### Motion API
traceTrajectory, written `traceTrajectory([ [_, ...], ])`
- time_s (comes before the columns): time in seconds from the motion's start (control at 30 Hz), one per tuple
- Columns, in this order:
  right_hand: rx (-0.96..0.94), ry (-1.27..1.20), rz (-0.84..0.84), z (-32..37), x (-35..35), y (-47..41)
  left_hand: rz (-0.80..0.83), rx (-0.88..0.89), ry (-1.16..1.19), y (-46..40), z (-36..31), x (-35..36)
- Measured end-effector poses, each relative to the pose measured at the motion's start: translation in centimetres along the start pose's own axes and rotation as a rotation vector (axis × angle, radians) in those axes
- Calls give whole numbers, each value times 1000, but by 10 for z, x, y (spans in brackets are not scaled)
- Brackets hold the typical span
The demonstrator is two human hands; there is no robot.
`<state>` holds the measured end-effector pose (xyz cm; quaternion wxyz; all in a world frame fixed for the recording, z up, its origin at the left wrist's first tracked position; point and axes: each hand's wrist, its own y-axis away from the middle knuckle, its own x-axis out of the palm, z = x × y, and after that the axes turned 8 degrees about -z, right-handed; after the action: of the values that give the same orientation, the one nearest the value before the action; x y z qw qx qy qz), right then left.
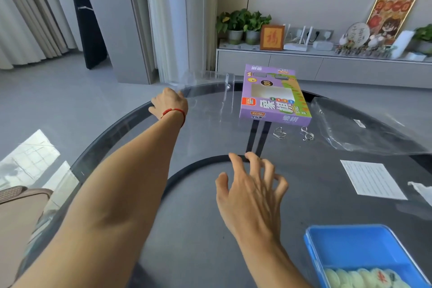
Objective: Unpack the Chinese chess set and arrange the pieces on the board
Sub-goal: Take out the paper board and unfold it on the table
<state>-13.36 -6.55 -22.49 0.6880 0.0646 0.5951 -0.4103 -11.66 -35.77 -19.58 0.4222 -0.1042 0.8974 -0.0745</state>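
Observation:
The purple chess set box [273,98] lies flat at the far middle of the round glass table [112,142]. Left of it stands a clear plastic packaging piece [210,86], and my left hand [169,103], wearing a red string bracelet, grips its left edge near the table's far left rim. At the near right sits an open blue plastic case [360,250] with several pale green round chess pieces [357,278] in its lower part. My right hand [250,189] hovers over the table's middle, fingers spread, holding nothing. No board is in view.
A clear plastic bag [364,128] lies at the far right, a printed paper sheet [371,179] in front of it. Two metal ring puzzles [280,133] [308,135] sit just in front of the purple box. A cushioned seat [18,217] is at the left.

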Motion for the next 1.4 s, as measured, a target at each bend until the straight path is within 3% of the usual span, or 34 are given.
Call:
traceTrajectory([
  [0.2, 2, 16, -34, 0, 2, -1, 60, -36, 179, 11, 5, -12],
  [0.37, 41, -23, 7, 0, -3, -3, 163, 57, 398, 61, 43, -50],
  [0.53, 67, -129, 81, 2, -14, -5, 265, 164, 312, 142, 84, -106],
  [0.63, 13, -126, 195, 2, -30, 6, 232, 280, 161, 197, 102, -130],
  [0.77, 63, -326, 212, -19, -75, 24, 267, 300, 54, 261, 94, -151],
  [0.83, 41, -279, 122, -47, -105, 35, 337, 406, -4, 295, 77, -155],
  [0.93, 11, -50, 36, -105, -147, 51, 466, 562, 131, 346, 42, -160],
  [1.07, 208, 154, 179, -167, -182, 72, 547, 749, 274, 407, 15, -170],
  [1.2, 330, -90, 334, -194, -178, 77, 505, 993, 111, 435, 21, -177],
  [1.33, 403, -435, 427, -182, -177, 78, 520, 914, -29, 406, 25, -190],
  [1.4, 372, -474, 457, -169, -172, 77, 585, 910, -84, 388, 30, -198],
])
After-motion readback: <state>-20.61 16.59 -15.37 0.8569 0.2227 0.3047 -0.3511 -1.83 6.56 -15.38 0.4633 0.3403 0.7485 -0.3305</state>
